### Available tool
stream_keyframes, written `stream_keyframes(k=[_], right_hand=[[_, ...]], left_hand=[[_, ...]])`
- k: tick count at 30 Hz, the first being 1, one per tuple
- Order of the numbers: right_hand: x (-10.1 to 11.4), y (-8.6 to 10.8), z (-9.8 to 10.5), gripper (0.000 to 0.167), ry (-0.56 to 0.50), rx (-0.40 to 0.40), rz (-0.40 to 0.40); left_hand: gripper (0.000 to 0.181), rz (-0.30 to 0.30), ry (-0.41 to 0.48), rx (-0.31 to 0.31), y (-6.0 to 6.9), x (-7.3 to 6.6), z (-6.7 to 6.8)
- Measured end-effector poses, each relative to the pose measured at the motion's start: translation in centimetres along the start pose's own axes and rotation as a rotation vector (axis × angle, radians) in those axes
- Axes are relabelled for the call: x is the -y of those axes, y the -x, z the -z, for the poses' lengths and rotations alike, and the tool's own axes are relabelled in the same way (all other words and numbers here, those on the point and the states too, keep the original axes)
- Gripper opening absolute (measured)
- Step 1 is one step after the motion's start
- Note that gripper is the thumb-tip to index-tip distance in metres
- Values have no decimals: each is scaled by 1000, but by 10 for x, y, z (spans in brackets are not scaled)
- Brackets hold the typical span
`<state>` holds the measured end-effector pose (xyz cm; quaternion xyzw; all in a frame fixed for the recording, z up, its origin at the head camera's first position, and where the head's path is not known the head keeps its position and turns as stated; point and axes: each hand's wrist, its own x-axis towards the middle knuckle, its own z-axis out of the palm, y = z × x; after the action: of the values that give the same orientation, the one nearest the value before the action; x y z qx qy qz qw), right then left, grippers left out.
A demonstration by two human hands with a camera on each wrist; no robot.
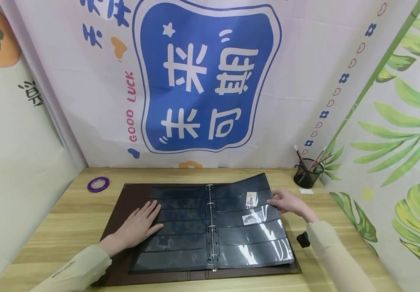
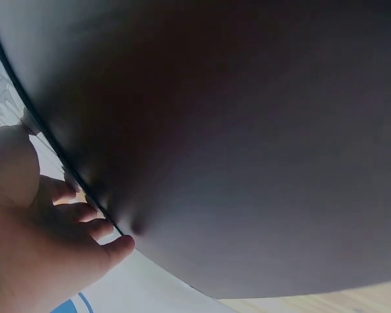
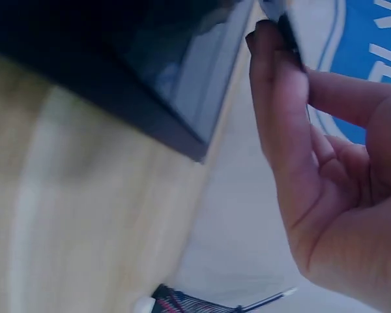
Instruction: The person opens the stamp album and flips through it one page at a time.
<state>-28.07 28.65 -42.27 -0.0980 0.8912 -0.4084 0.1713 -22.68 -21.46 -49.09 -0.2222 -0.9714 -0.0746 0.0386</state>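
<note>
An open ring-binder stamp album with a brown cover lies on the table. My left hand rests on its left page, fingers straight and slightly spread. In the left wrist view that hand lies along a dark edge, and the brown cover fills much of the picture. At the album's right side, my right hand pinches the outer edge of a black pocket page, whose upper corner is raised. This page holds a stamp and, lower down, a wider stamp piece. In the right wrist view, thumb and fingers of the hand meet on the page edge.
A purple tape roll lies at the back left of the table. The black mesh pen cup holds several pencils at the back right, with a white block before it. A small black object sits beside the right sleeve.
</note>
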Motion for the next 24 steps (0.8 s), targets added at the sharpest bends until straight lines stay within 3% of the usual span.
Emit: stream_keyframes(k=[3, 11, 19, 24], right_hand=[[9, 2, 6, 43, -60, 24, 10], [39, 3, 21, 35, -128, 52, 31], [69, 0, 25, 41, -57, 43, 46], [87, 1, 31, 39, -5, 23, 71]], left_hand=[[67, -8, -1, -5, 0, 0, 0], [68, -10, 3, 0, 0, 2, 0], [69, -5, 23, 24, 0, 1, 0], [69, -9, 15, 6, 0, 1, 2]])
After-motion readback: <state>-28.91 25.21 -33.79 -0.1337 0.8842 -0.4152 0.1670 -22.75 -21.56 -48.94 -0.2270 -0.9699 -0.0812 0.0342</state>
